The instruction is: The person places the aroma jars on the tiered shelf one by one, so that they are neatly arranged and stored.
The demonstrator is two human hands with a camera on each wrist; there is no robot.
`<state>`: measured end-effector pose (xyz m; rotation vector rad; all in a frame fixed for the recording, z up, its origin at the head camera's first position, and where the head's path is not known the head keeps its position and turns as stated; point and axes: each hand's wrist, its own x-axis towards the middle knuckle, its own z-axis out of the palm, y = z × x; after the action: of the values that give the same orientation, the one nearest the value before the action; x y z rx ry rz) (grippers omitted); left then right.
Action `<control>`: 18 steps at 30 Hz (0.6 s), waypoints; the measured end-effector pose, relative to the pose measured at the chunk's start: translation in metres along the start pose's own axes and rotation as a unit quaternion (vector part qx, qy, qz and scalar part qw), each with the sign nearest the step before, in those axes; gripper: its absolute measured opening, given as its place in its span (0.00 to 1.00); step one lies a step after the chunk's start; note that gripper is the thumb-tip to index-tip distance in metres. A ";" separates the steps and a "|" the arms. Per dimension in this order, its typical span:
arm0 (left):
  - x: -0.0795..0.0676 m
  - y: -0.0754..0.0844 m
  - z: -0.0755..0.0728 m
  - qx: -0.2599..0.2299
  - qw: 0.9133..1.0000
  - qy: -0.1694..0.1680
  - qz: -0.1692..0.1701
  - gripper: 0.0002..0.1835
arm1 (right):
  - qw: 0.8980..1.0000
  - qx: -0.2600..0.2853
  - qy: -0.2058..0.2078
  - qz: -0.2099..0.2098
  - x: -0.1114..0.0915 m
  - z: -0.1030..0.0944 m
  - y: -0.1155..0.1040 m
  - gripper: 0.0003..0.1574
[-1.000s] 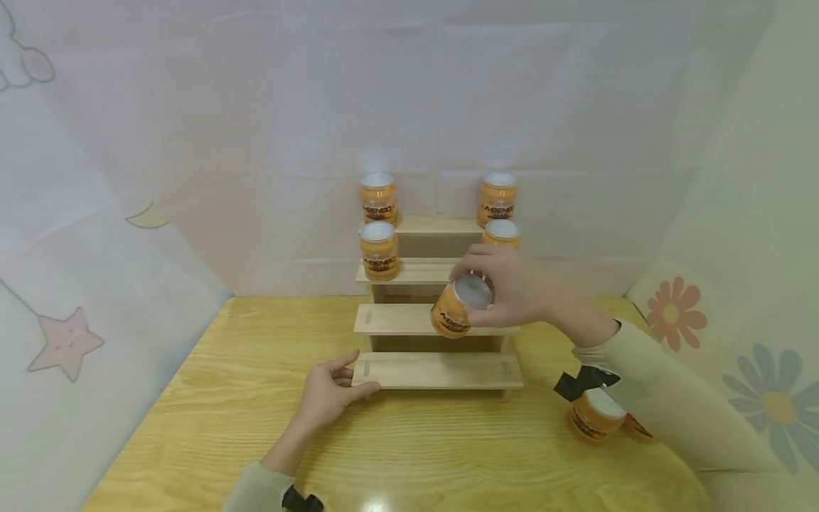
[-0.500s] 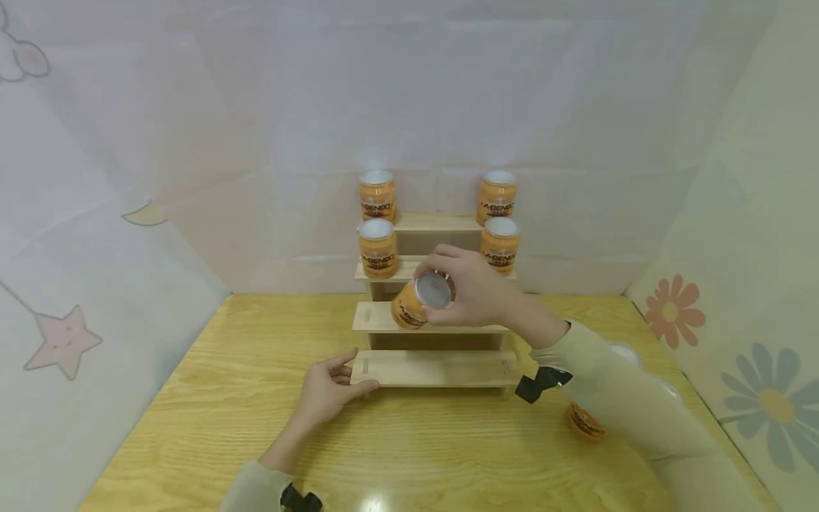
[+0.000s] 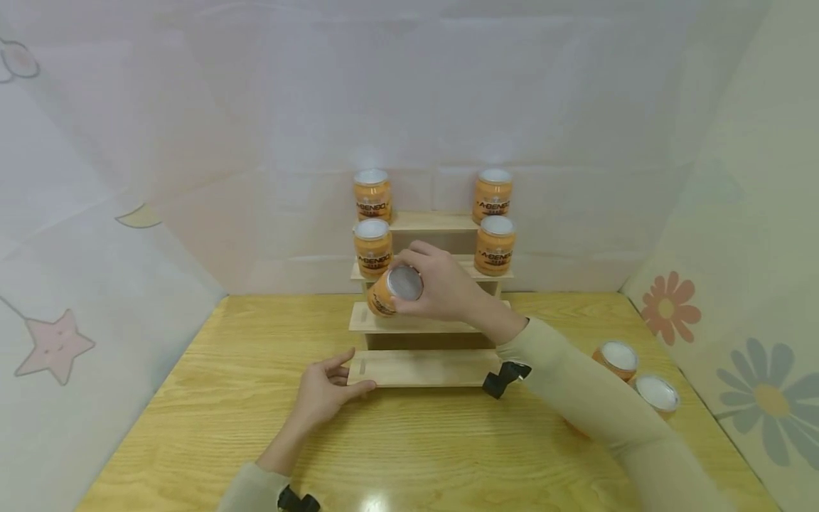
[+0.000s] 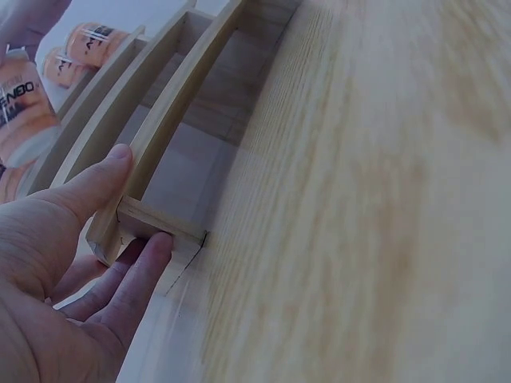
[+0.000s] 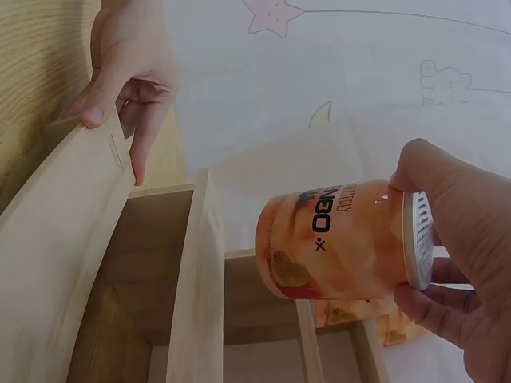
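Right hand (image 3: 440, 286): gripping tilted can (image 3: 386, 290), frame centre
Left hand (image 3: 321, 391): pinching shelf (image 3: 425, 368) end, lower centre-left
Shelved cans (image 3: 495, 249): four, upper centre

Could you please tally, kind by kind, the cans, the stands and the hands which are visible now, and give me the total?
Orange cylindrical cans: 8, counting one mostly hidden by the beige cloth sleeve
Stepped light-wood stand: 1
Bare left hand and bare right hand: 2
Total: 11
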<state>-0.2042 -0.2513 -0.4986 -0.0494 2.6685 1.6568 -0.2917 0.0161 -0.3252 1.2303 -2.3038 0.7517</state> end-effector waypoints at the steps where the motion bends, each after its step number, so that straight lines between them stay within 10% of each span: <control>1: 0.000 0.000 0.000 -0.002 1.000 0.000 0.000 0.47 | 1.000 -0.003 0.000 0.003 0.002 0.002 0.000 0.25; 18: 0.000 -0.001 0.000 -0.014 1.000 -0.003 0.005 0.48 | 0.997 -0.033 -0.042 0.052 0.009 0.025 -0.003 0.27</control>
<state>-0.2042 -0.2514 -0.4999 -0.0319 2.6454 1.6960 -0.2971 -0.0071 -0.3385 1.1405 -2.4574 0.6659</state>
